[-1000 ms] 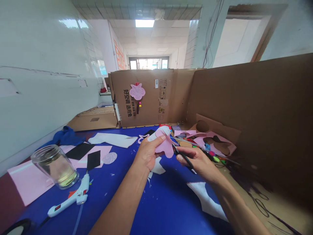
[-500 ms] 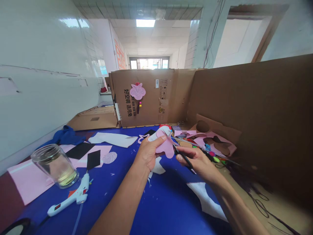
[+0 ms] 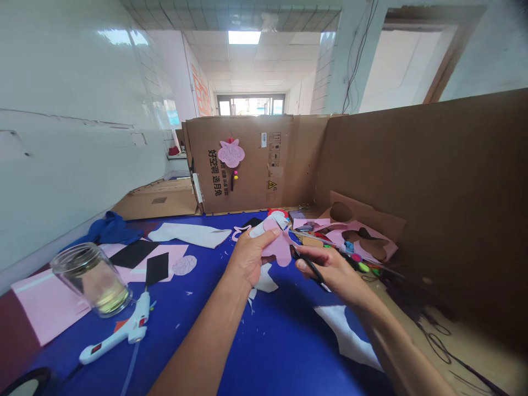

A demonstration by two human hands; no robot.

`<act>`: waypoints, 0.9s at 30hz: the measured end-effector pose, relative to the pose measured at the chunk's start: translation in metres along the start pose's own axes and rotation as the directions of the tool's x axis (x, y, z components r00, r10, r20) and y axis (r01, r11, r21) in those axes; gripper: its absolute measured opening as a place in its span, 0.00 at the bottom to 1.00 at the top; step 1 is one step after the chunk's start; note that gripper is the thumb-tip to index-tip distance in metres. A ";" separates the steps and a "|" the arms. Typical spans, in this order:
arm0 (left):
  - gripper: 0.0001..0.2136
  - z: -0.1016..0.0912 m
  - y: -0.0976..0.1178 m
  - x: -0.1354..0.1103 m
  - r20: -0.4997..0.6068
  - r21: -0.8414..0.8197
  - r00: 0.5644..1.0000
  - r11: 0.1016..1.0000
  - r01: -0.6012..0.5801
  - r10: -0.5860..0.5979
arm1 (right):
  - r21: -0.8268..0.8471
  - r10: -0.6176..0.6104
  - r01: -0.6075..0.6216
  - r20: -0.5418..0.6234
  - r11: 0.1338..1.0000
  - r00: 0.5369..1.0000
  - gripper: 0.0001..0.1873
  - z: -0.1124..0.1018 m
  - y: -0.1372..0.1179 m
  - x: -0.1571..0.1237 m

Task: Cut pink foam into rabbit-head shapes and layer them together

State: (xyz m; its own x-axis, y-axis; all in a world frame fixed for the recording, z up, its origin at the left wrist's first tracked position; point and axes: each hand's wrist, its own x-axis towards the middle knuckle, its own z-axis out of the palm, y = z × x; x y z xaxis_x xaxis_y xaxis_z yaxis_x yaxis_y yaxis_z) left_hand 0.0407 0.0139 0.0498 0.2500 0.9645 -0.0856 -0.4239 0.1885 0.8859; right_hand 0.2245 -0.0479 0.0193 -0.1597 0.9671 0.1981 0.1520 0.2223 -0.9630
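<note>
Pinching the pink felt shape between thumb and fingers, the left hand holds it up above the blue cloth, while the right hand grips black-handled scissors, their blades at the felt's edge. Turning the felt into the blades, rather than steering the scissors, should keep the cut smooth.

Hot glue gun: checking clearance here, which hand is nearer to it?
Left. The left hand is up and to the right of the hot glue gun; the right hand is farther right still.
</note>
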 end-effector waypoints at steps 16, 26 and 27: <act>0.15 0.005 0.006 -0.003 -0.035 -0.074 0.999 0.997 0.002 -0.005 | 0.014 0.022 -0.022 -0.006 1.000 1.000 0.28 -0.001 0.002 -0.002; 0.12 0.003 0.003 -0.003 0.023 -0.047 1.000 0.999 -0.005 0.006 | 0.009 0.055 -0.054 -0.037 0.998 0.998 0.30 -0.004 0.007 -0.001; 0.11 0.003 0.003 -0.003 0.030 -0.047 1.000 0.999 -0.007 0.009 | 0.015 0.056 -0.055 -0.040 0.998 0.998 0.30 -0.004 0.006 -0.001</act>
State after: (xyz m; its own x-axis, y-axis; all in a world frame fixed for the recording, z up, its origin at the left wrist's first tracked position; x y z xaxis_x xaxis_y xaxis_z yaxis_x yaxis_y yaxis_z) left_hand 0.0413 0.0112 0.0539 0.2722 0.9601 -0.0640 -0.4665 0.1898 0.8639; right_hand 0.2292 -0.0467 0.0143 -0.1122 0.9821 0.1510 0.1464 0.1667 -0.9751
